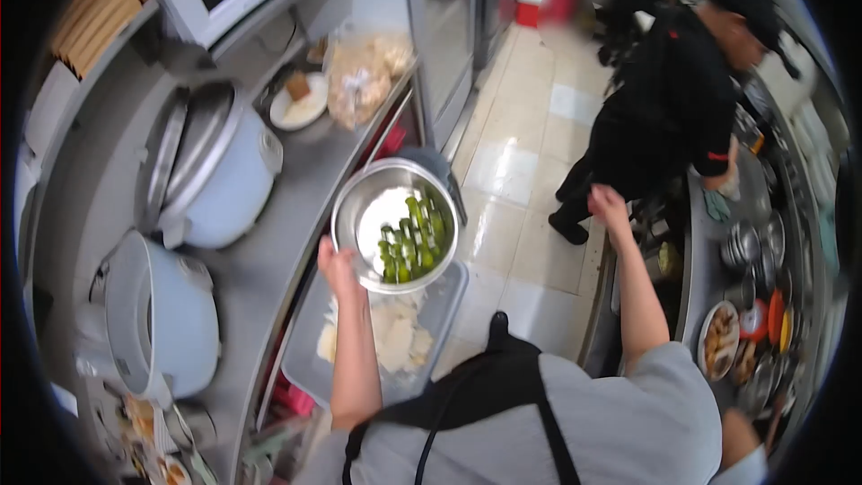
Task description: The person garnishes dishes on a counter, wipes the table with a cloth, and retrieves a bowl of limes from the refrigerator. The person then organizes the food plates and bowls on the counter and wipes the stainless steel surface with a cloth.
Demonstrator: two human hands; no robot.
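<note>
My left hand point(338, 268) grips the rim of a round stainless steel bowl point(359, 181) and holds it out in front of me. Inside lie several green vegetable pieces point(415, 238), gathered toward the right side; their exact kind is hard to tell. Under the bowl is a grey plastic tub point(301, 368) with pale, flat pieces of food point(391, 332) in it. Out to the right, my right hand point(609, 207) is raised over the walkway, its fingers curled in, with nothing visible in them.
On the left steel counter point(278, 216) stand two large cookers point(220, 171), a plate point(299, 101) and a bag of pale food point(359, 81). A co-worker in black point(664, 99) stands ahead at the right counter, among bowls and dishes point(718, 341). A tiled floor point(503, 171) runs between.
</note>
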